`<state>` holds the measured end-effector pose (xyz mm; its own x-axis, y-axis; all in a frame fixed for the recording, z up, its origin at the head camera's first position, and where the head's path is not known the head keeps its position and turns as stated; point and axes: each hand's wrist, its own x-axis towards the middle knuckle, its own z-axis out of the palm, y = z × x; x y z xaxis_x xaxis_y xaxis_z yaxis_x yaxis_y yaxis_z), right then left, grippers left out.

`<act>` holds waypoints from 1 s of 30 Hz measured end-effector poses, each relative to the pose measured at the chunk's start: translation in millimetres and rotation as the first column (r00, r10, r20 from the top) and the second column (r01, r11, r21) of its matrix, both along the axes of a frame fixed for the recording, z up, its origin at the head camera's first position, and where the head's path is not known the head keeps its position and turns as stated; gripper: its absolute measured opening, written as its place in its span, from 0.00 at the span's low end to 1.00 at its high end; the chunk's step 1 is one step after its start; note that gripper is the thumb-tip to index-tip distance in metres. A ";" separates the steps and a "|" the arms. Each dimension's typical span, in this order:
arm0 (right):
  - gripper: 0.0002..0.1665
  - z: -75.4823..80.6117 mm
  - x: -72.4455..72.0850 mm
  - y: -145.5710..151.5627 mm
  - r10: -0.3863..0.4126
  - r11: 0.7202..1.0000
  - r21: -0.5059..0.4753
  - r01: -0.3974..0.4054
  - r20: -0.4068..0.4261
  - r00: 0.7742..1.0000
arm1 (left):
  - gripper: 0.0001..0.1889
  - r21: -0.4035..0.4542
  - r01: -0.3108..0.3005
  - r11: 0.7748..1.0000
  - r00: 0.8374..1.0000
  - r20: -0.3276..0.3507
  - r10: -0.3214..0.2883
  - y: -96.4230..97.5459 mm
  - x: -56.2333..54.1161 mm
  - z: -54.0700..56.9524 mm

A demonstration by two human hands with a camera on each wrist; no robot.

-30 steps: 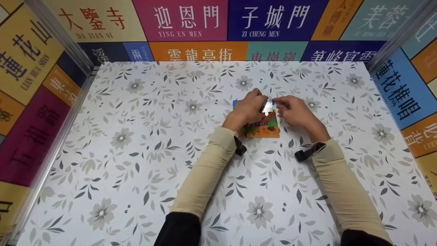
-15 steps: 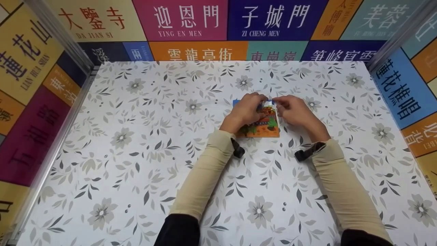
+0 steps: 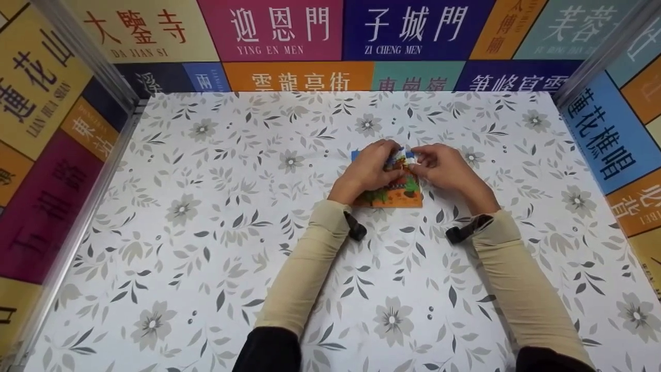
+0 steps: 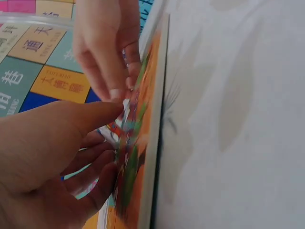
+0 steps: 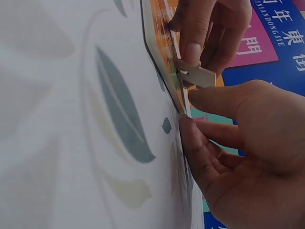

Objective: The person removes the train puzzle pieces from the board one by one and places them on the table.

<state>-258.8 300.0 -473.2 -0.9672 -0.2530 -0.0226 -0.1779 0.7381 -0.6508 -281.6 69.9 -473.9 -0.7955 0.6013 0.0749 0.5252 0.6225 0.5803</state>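
A small jigsaw puzzle (image 3: 392,198) with an orange and green picture lies flat on the table, partly covered by both hands. My left hand (image 3: 369,168) pinches a loose puzzle piece (image 5: 202,76) tilted up over the board; its pale back shows in the right wrist view. At the puzzle's upper right corner is my right hand (image 3: 444,165), its index fingertip against the edge and its thumb over the board, close to the piece. Whether that thumb touches the piece is hard to tell. In the left wrist view the puzzle's edge (image 4: 152,157) looks thick and pale.
A white cloth (image 3: 217,248) with grey flowers and leaves covers the table. Coloured panels (image 3: 279,31) with printed characters stand along the back, left and right sides. Each wrist wears a black strap (image 3: 356,227) with a small camera.
The left hand has drawn slightly left and down, and the piece has come up tilted at its fingertips. The right thumb has moved in over the puzzle; the right index finger stays at the corner.
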 end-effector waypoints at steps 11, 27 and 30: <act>0.31 0.4 -0.4 1.8 0.002 1.000 -0.018 -0.002 0.027 1.000 | 0.27 0.162 0.040 0.986 0.997 0.058 -0.050 -10.5 -5.4 -1.0; 0.22 -4.0 1.6 1.6 0.126 0.992 0.001 -0.126 -0.006 0.992 | 0.30 0.062 0.021 0.998 1.000 0.020 -0.022 -1.3 -1.4 -3.6; 0.21 -2.7 1.0 1.9 0.129 0.992 0.015 -0.129 0.012 0.992 | 0.29 0.051 0.028 0.998 0.999 0.030 -0.030 -0.8 -0.9 -3.2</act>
<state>-257.8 301.9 -475.9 -0.9263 -0.3750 -0.0382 -0.2648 0.7195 -0.6420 -282.5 69.1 -477.1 -0.7801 0.6203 0.0817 0.5242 0.5767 0.6266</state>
